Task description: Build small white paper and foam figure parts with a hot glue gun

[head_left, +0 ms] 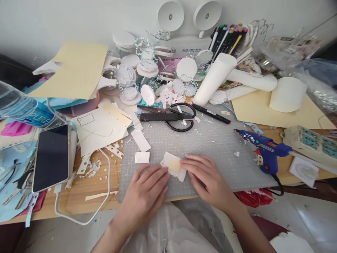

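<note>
Bottom centre: left hand (147, 191) palm down, fingers extended and close together, tips at the left edge of a torn-edged white paper piece (167, 157). Right hand (209, 177) opposite, fingers together and slightly bent, tips at the paper's right side, by a small cream card rectangle (173, 164) lying on it. Cannot tell whether either hand pinches or only presses. Paper and card lie just below mid-frame, between the hands, on a grey gridded cutting mat (218, 147). Just left of the paper, a small white rectangle (142, 157); above that, a white paper strip (141, 140). Left of frame: smartphone (51, 154), screen dark, with a white cable (108, 168) looping over the wooden tabletop. Right of frame: blue glue gun (270, 151), nozzle toward upper left, near a power strip (310, 137). Centre, beyond the hands: black-handled scissors (194, 110) and a black marker (212, 114) with a pink end. Farther up, a white cylinder (216, 79), leaning. Upper left, a large cream sheet (76, 70). Upper right of centre, a cluster of marker pens (229, 38). Top, against the wall, a twin-headed lamp (170, 15).
</note>
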### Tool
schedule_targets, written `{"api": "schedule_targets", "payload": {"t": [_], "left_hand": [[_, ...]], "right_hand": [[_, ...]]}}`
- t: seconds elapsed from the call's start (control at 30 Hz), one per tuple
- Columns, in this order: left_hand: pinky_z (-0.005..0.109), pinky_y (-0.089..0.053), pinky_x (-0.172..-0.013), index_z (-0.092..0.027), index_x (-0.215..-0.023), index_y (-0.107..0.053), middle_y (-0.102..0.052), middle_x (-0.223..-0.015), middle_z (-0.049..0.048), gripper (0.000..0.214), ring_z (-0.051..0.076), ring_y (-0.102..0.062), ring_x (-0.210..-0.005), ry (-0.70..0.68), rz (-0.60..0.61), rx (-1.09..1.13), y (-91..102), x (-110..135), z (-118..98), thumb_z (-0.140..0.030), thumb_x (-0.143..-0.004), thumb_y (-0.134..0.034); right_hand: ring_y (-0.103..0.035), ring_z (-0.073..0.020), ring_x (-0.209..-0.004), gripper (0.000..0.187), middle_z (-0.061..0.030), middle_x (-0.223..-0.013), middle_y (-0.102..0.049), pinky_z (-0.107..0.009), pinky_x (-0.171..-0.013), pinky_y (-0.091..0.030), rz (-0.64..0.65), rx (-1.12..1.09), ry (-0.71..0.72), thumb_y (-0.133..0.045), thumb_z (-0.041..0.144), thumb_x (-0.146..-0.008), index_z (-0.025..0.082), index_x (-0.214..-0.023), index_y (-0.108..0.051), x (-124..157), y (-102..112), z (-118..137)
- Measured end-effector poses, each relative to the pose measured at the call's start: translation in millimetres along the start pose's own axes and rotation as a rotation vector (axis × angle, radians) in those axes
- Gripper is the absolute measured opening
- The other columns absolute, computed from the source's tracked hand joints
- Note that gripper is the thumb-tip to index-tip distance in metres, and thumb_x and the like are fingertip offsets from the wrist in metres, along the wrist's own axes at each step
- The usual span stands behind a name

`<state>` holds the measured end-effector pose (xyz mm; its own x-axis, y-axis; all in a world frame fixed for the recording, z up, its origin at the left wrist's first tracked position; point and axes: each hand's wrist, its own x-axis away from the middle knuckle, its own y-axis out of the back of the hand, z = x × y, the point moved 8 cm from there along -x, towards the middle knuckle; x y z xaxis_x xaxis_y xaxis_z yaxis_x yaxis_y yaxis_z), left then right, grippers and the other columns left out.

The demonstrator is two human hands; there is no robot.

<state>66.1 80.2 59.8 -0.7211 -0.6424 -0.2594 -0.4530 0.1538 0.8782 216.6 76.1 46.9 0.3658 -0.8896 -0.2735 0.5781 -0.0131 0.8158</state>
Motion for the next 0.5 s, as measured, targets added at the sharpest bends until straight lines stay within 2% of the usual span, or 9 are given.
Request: {"api": "schedule_targets", "payload": {"t": [0.27,0.5], "left_hand": [[0.044,-0.042,-0.099,-0.016,-0.116,-0.063,-0.072,-0.116,0.0069,0.029,0.023,-0.061,-0.110,-0.041,-0.046,0.030,8.3,3.8,-0.9,-0.008,-0.089,-0.055],[0.045,-0.040,-0.101,-0.017,-0.126,-0.059,-0.064,-0.131,0.0060,0.033,0.027,-0.052,-0.123,-0.021,0.003,-0.016,-1.7,2.6,-6.4,-0.017,-0.094,-0.054]], "right_hand": [[-0.051,-0.0242,-0.127,0.040,-0.0073,-0.125,-0.066,-0.047,-0.099,-0.043,0.002,0.004,0.003,-0.042,0.004,-0.090,0.020,-0.124,-0.056,1.3,-3.6,-0.5],[-0.048,-0.0259,-0.127,0.039,-0.0076,-0.131,-0.062,-0.047,-0.098,-0.043,0.005,0.030,0.022,-0.043,0.005,-0.090,0.019,-0.125,-0.057,3.1,-6.1,1.1]]}}
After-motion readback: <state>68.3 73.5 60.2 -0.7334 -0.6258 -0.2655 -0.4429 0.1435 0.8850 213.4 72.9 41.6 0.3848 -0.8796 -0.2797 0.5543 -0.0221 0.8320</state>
